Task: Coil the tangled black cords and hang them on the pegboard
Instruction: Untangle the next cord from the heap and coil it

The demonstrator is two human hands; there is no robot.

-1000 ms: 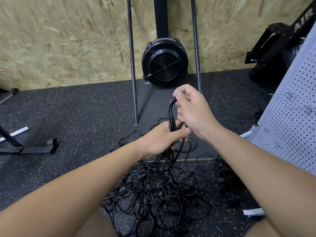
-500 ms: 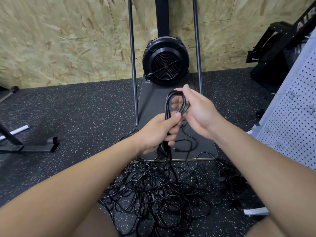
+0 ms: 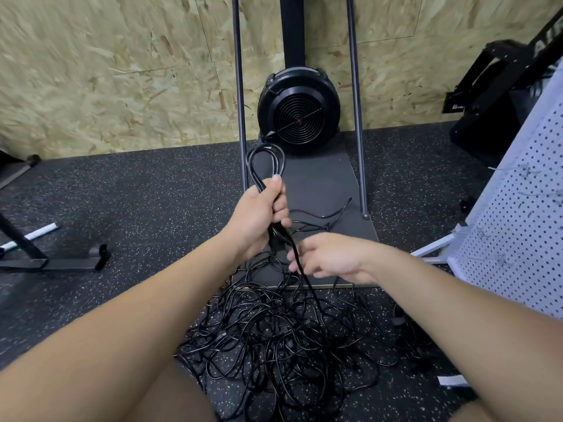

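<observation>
A big tangle of black cords (image 3: pixel 286 339) lies on the speckled rubber floor in front of me. My left hand (image 3: pixel 259 217) grips a coil of black cord (image 3: pixel 268 161), whose loops stick up above the fist. A loose strand runs down from that fist to the tangle. My right hand (image 3: pixel 332 257) is lower, beside that strand, with its fingers loosely curled around it; the hand is blurred. The white pegboard (image 3: pixel 527 214) stands at the right, with wire hooks on it.
A black fan machine (image 3: pixel 298 109) on a dark platform (image 3: pixel 323 184) with two upright metal poles stands ahead against the chipboard wall. Black gym equipment sits at the far right and far left. A white label strip (image 3: pixel 452 380) lies on the floor at the right.
My right hand has let go of the top of the coil and dropped down to the trailing strand. My left hand has lifted the coil higher and to the left.
</observation>
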